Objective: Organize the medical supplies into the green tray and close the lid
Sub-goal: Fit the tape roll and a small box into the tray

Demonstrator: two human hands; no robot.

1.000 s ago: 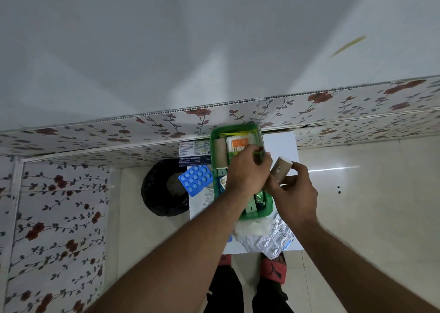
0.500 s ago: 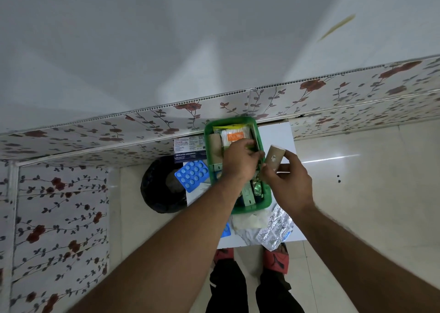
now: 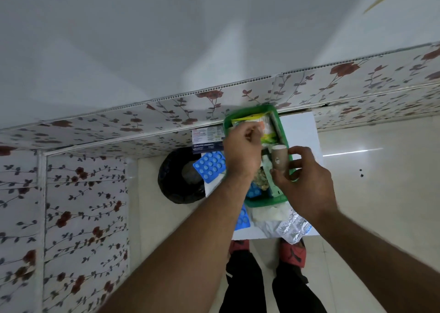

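The green tray (image 3: 281, 131) stands on a small white table (image 3: 300, 131), packed with packets and strips. My left hand (image 3: 241, 150) is over the tray's left side, fingers pinched on a yellow and white packet (image 3: 256, 121) at the far end. My right hand (image 3: 307, 179) holds a tan bandage roll (image 3: 279, 157) upright over the tray's right side. A blue blister pack (image 3: 209, 166) lies left of the tray, beside a blue and white medicine box (image 3: 207, 140). Another blue blister pack (image 3: 242, 219) sits near the table's front edge.
A silver foil packet (image 3: 294, 228) and white wrapping (image 3: 269, 215) lie in front of the tray. A black bin (image 3: 176, 181) stands on the floor left of the table. Floral wall panels (image 3: 83, 193) close off the left and far sides. My feet (image 3: 291, 250) are under the table's front edge.
My left hand moved from the tray's middle to its far end and pinched the packet. My right hand brought the bandage roll in over the tray's right side.
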